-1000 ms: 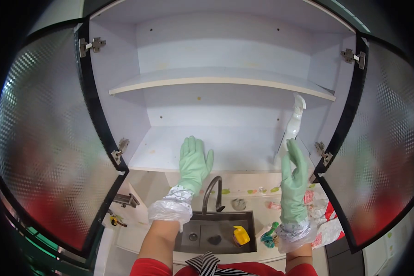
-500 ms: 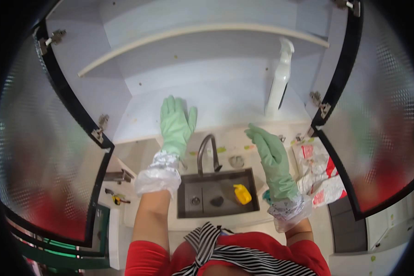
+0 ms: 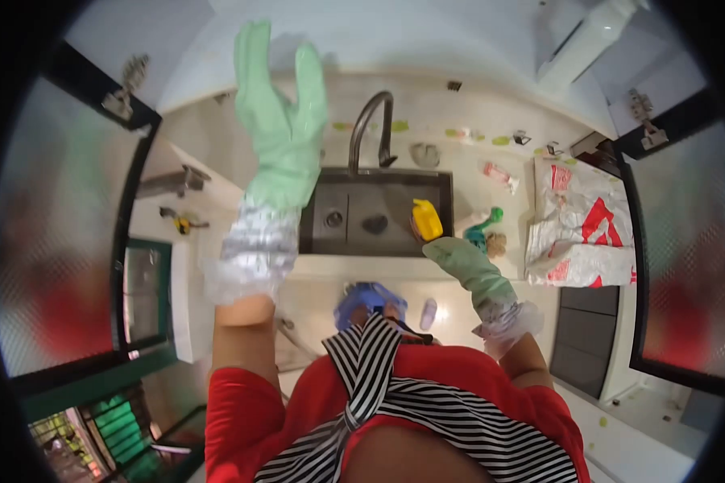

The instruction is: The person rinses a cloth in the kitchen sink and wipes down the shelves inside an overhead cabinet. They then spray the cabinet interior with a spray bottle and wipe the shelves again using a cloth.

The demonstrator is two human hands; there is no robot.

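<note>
My left hand (image 3: 278, 121) wears a pale green rubber glove. Its fingers are stretched and thumb apart, holding nothing, in front of the cabinet's bottom shelf (image 3: 387, 60). My right hand (image 3: 471, 270), gloved alike, is over the sink's front right corner with fingers extended and nothing visible in them. Just beyond its fingertips a yellow plastic container (image 3: 427, 219) is in the dark sink (image 3: 322, 241); whether they touch is hard to tell. A dark oval object (image 3: 374, 223) lies on the sink floor. At upper right stands a white spray bottle (image 3: 584, 44) on the shelf.
A curved faucet (image 3: 361, 133) rises behind the sink. Open glass cabinet doors flank me, left (image 3: 76, 241) and right (image 3: 689, 249). On the right counter are a white-and-red plastic bag (image 3: 580, 225), a green item (image 3: 477, 235) and a small packet (image 3: 501, 174).
The view has tilted down, showing more sink and floor. My right hand has dropped from near the shelf edge to the sink's front corner. My left hand remains raised near the shelf.
</note>
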